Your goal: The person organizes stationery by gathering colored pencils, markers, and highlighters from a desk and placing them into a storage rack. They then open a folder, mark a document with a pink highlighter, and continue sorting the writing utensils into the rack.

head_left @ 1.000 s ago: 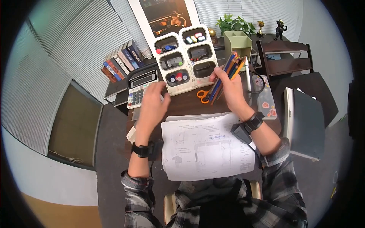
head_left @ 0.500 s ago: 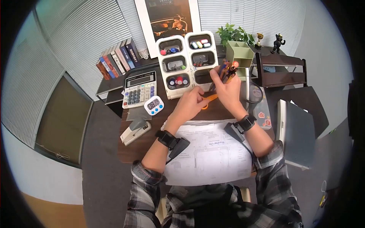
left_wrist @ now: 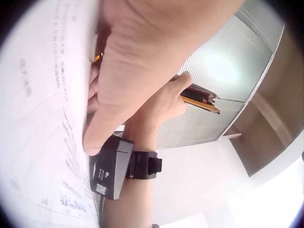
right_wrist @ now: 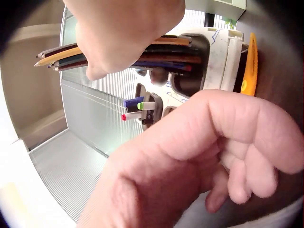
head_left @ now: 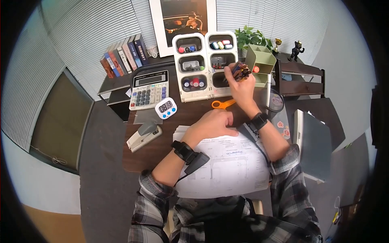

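My right hand (head_left: 243,91) grips a bundle of colored pencils (head_left: 243,73) in front of the white organizer's (head_left: 190,98) lower right compartment. Their sharpened tips stick out above the fist; in the right wrist view the other ends of the pencils (right_wrist: 166,60) reach to the dark compartment (right_wrist: 203,47). My left hand (head_left: 212,124) is low over the far edge of the printed papers (head_left: 227,178), its fingers loosely curled with nothing showing in them. Just beyond it on the desk lie orange-handled scissors (head_left: 229,103).
Other compartments hold markers and bottles (head_left: 195,83). To the left are a calculator (head_left: 149,91), a white timer (head_left: 166,107) and a stapler (head_left: 144,137). A green desk holder (head_left: 261,56) stands right of the organizer, and a clear stickered case (head_left: 281,121) lies at the right.
My right hand has brought the pencils from above the desk to the lower right compartment. The left hand went from near the calculator to the scissors, then back over the papers.
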`<state>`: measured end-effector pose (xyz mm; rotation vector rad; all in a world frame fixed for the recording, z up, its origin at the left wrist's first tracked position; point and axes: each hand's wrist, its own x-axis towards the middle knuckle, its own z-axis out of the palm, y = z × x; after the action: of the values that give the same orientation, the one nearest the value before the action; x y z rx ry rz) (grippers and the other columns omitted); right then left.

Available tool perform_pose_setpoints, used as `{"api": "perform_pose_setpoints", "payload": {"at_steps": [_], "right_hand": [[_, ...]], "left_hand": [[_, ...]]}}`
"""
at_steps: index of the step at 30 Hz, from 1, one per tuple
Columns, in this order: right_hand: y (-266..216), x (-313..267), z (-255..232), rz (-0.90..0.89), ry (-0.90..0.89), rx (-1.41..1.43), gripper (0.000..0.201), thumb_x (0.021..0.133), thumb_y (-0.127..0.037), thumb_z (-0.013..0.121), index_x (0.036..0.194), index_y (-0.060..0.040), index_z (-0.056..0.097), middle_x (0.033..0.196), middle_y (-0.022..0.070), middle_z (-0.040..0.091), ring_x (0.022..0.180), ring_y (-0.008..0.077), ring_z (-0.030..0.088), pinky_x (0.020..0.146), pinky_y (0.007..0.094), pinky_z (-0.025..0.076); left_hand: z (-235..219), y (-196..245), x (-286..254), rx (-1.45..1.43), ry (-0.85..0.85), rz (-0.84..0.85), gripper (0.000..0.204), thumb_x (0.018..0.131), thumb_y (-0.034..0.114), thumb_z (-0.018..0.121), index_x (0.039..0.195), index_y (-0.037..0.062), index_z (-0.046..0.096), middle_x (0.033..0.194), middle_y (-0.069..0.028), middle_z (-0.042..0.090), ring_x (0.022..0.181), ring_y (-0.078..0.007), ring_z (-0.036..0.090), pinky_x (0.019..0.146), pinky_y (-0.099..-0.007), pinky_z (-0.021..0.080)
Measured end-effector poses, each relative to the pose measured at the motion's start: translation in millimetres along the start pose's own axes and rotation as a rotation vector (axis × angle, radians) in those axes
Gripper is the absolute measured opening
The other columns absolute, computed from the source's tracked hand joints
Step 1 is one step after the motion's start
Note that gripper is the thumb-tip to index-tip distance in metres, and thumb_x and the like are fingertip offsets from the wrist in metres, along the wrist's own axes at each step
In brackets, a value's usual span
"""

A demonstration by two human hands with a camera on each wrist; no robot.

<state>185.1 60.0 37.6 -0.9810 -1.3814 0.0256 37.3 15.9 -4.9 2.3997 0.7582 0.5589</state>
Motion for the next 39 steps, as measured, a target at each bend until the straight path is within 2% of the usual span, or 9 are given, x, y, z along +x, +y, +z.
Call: {"api": "perform_pose_setpoints", "payload": {"at_steps": [3,5,8,18,24,31,33,36,39], "right_hand": [[7,-1,7,-0.179,-0.043,-0.106,0.014,0.087,-0.013,0.074,0.084,-0.0011,0.066,0.074,0.0065,0.062,0.065,0.0181,0.059,0.062,0.0306,0.048],[10,0,14,-0.251,-0.044,-0.094,0.017,0.078,-0.011,0.078,0.083,-0.0027,0.064,0.081,0.0087,0.061,0.078,0.0284,0.059,0.068,0.0361,0.049],[12,-4,18,-0.322,-0.072,-0.122,0.02,0.076,-0.01,0.079,0.088,-0.0038,0.064,0.09,0.009,0.06,0.083,0.029,0.06,0.071,0.0375,0.05],[24,-10,6,-0.412,-0.319,-0.273,0.02,0.077,-0.009,0.079,0.092,-0.0044,0.067,0.092,0.012,0.057,0.087,0.0309,0.059,0.077,0.0399,0.05],[36,-10,-2,-0.427,-0.474,-0.288,0.026,0.077,-0.01,0.079,0.099,-0.0048,0.066,0.096,0.0127,0.059,0.093,0.033,0.06,0.081,0.041,0.05],[35,-11,-6,-0.375,-0.52,-0.291,0.035,0.077,-0.009,0.079,0.108,-0.0028,0.063,0.105,0.0156,0.062,0.098,0.0374,0.061,0.084,0.043,0.051],[28,-12,-9,-0.269,-0.577,-0.288,0.054,0.065,0.012,0.066,0.116,-0.0046,0.058,0.109,0.0166,0.062,0.106,0.0407,0.057,0.09,0.045,0.05],[26,-13,-12,-0.283,-0.557,-0.294,0.058,0.066,0.012,0.065,0.121,-0.0036,0.054,0.114,0.0192,0.06,0.108,0.0426,0.056,0.091,0.0456,0.05],[29,-15,-15,-0.28,-0.557,-0.298,0.061,0.066,0.011,0.065,0.124,-0.0031,0.051,0.119,0.0213,0.058,0.11,0.0436,0.055,0.092,0.0463,0.05]], "left_hand": [[-3,3,0,-0.009,-0.087,-0.037,0.045,0.073,0.04,0.08,0.086,-0.0002,0.066,0.081,-0.0148,0.066,0.079,-0.0282,0.065,0.071,-0.0371,0.051],[-4,2,-1,-0.03,-0.098,-0.03,0.043,0.072,0.038,0.08,0.083,-0.0003,0.066,0.08,-0.014,0.066,0.077,-0.0289,0.065,0.069,-0.037,0.05],[-3,2,-2,-0.032,-0.09,-0.019,0.042,0.071,0.037,0.08,0.083,-0.0004,0.066,0.08,-0.0135,0.066,0.077,-0.0289,0.064,0.069,-0.0374,0.05],[0,-2,-2,-0.025,-0.078,-0.016,0.042,0.069,0.036,0.08,0.083,0.0001,0.065,0.081,-0.0134,0.067,0.08,-0.0295,0.065,0.073,-0.0371,0.051],[-1,2,-6,0.012,-0.098,-0.005,0.046,0.068,0.035,0.081,0.091,-0.0015,0.065,0.081,-0.0148,0.067,0.08,-0.0306,0.065,0.073,-0.0379,0.051],[-3,5,-7,-0.002,-0.142,-0.048,0.041,0.071,0.03,0.081,0.093,-0.0006,0.065,0.081,-0.0142,0.066,0.078,-0.0296,0.065,0.071,-0.0384,0.051],[2,-2,-7,-0.005,-0.135,-0.023,0.038,0.073,0.028,0.08,0.093,0.0001,0.065,0.081,-0.0141,0.066,0.078,-0.0288,0.065,0.07,-0.0386,0.05],[8,-6,-6,-0.004,-0.04,0.091,0.031,0.076,0.023,0.078,0.092,0.0012,0.064,0.081,-0.0137,0.067,0.078,-0.0282,0.065,0.07,-0.0383,0.05],[2,5,-8,-0.038,-0.16,-0.026,0.025,0.078,0.018,0.076,0.092,0.0009,0.063,0.083,-0.0141,0.068,0.081,-0.0299,0.066,0.072,-0.0388,0.051]]}}
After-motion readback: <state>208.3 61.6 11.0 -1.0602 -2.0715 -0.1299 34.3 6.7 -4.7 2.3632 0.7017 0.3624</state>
